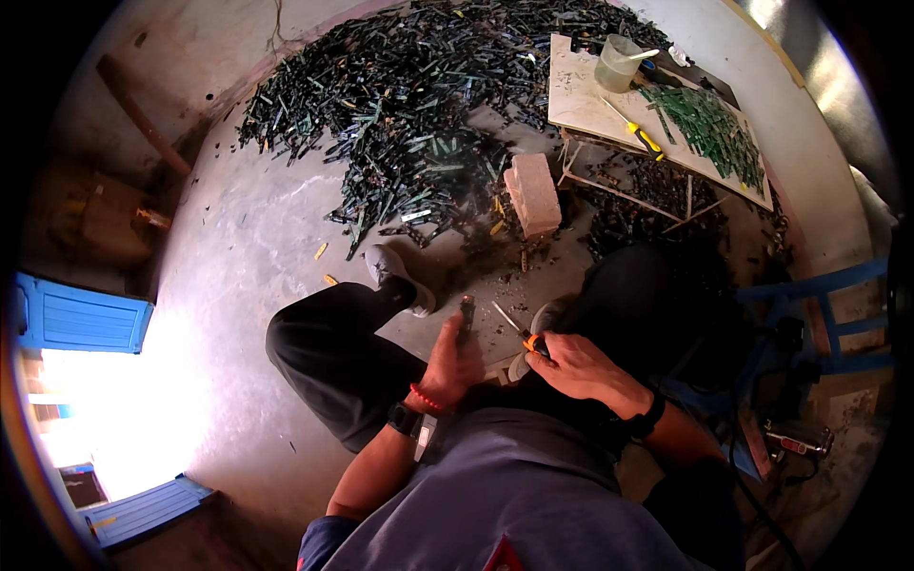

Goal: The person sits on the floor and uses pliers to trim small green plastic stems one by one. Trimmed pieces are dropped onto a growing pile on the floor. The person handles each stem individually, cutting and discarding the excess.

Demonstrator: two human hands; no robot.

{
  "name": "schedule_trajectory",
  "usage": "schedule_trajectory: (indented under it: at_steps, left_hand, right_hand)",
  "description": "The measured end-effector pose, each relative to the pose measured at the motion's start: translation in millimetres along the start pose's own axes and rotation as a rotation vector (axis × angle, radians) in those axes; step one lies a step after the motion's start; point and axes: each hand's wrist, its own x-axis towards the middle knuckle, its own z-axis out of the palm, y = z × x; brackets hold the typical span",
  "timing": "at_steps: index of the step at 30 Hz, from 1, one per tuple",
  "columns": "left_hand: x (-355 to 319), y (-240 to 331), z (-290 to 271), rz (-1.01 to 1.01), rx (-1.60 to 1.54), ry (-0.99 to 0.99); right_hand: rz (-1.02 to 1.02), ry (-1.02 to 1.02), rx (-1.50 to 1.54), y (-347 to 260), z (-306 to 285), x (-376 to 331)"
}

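Head view: left hand (452,360) clenched round one dark strip (466,316), which stands up above the fist. Right hand (581,366) grips one orange-handled screwdriver (522,333), just beside the strip. One brick (533,195); one table (590,109); strip heap (400,105) uncountable.

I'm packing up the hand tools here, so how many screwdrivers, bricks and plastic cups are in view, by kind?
Screwdrivers: 2, one in the right hand at, one on the board at
Brick: 1
Plastic cup: 1
Total: 4
The left hand holds a dark strip, not counted.
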Motion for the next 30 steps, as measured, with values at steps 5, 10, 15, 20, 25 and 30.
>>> schedule_trajectory:
  at_steps: [5,10,15,20,25,30]
  left_hand:
    - [-2.2,1.3,4.8,-0.001,-0.002,-0.006]
    - [1.0,-0.8,2.3,0.002,0.036,0.004]
    - [1.0,-2.2,3.9,0.02,0.078,0.018]
    - [-0.4,-2.3,9.7,0.052,0.098,0.031]
    - [0.2,-2.0,8.5,0.021,0.105,0.036]
    - [2.4,-4.7,6.0,0.034,0.132,0.065]
  right_hand:
    - [-0.007,0.078,-0.199,-0.2,-6.8,10.1]
    - [-0.062,0.151,-0.332,0.8,-9.5,16.7]
    - [-0.141,0.215,-0.452,-2.5,-12.4,19.0]
    - [-0.194,0.235,-0.569,-6.9,-15.1,19.0]
    - [-0.204,0.227,-0.634,-7.2,-14.3,21.4]
    - [-0.21,0.228,-0.693,-9.4,-14.9,22.3]
